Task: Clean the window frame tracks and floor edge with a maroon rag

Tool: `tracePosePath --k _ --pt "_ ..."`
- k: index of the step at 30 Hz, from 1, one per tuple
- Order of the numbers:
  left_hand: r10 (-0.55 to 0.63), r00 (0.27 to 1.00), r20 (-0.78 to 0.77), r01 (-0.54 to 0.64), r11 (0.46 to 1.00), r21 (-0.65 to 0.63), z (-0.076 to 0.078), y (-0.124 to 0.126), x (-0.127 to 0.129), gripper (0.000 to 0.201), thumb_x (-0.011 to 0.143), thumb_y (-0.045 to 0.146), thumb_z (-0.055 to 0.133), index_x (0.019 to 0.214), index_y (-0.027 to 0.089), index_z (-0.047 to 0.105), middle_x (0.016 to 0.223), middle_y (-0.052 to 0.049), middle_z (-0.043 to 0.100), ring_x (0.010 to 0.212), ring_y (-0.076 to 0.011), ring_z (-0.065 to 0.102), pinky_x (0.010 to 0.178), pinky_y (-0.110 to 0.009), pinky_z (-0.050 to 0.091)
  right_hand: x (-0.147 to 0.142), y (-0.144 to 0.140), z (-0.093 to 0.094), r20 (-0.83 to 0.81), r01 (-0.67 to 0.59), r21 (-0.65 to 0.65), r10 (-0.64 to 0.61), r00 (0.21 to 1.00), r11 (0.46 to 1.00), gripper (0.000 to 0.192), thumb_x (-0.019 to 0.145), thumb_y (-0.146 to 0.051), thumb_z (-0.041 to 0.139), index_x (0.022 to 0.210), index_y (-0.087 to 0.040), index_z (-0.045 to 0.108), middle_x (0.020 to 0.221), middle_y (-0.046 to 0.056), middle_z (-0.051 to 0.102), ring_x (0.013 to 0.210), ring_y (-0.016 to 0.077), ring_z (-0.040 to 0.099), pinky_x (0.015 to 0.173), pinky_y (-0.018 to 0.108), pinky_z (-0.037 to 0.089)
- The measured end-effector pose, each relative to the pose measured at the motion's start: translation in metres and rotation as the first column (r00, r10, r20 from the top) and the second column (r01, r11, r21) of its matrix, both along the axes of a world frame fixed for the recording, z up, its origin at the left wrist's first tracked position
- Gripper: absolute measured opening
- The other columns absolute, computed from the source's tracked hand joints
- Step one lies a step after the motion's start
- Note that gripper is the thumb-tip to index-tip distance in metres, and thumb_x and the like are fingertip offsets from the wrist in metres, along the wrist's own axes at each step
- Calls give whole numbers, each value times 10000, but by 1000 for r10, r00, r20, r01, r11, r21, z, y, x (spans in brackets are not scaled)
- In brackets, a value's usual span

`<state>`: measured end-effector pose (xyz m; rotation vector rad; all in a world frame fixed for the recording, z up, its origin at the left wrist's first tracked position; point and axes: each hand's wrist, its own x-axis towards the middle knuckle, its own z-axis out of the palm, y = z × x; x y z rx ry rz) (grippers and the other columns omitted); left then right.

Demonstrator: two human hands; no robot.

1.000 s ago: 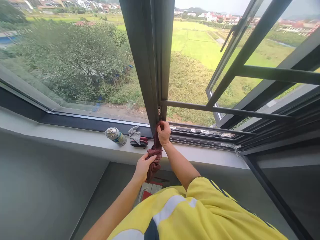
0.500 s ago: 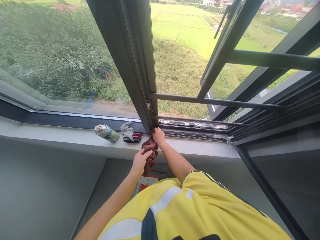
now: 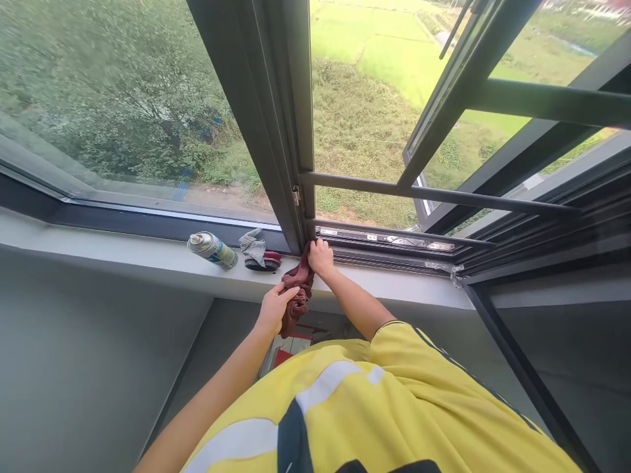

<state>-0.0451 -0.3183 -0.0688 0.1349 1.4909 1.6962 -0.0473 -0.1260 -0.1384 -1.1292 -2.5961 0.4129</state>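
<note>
- Right hand (image 3: 321,257): clenched on the upper end of a dark red rag (image 3: 297,293), pressed into the bottom corner of the window frame (image 3: 290,164) where the upright meets the lower rail. Its fingers are curled over the cloth; the fingertips are hidden.
- Left hand (image 3: 273,307): grasping the lower, bunched part of the rag, just below the sill (image 3: 148,259) edge. The thumb lies on top; the other fingers are behind the cloth and not visible.
- Rag: runs from the frame corner down over the sill edge, between the two hands. Its tail hangs in front of the wall below, partly hidden by the left hand.
- Spray can (image 3: 212,249): lying on its side on the sill, left of the hands; label not legible.
- Brush (image 3: 263,262): on the sill between can and rag, with a grey cloth (image 3: 253,245) draped over it; most of it is covered.
- Sash (image 3: 444,98): swung outward, cut off at the top edge.
- Yellow shirt (image 3: 374,414): blocks the lower view; red and white items on the floor below are unidentifiable.
</note>
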Motion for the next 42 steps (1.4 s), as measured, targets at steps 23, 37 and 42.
tracePosePath --k 23,37,42 --pt "-18 1000 1 18 1000 -12 9 -10 -5 526 528 297 813 993 117 647 801 -70 697 621 -163 627 552 -273 517 -32 -17 37 -728 45 -622 -599 335 782 267 805 -317 519 959 -124 619 889 63 656 813 139 602 798 247 460" --pt "9 1000 21 -9 1000 2 2 -11 -16 484 560 294 806 985 125 650 827 -72 700 659 -177 642 596 -292 531 -52 -21 26 -792 6 -573 -556 253 819 321 838 -339 453 1003 -107 601 923 93 623 825 150 574 801 289 476" --pt "37 999 33 -37 999 4 4 -10 -23 495 550 298 810 984 122 650 834 -76 701 658 -169 640 596 -278 526 -58 -22 20 -805 33 -557 -549 224 830 356 871 -385 433 1005 -111 617 894 84 611 822 146 564 798 293 476"
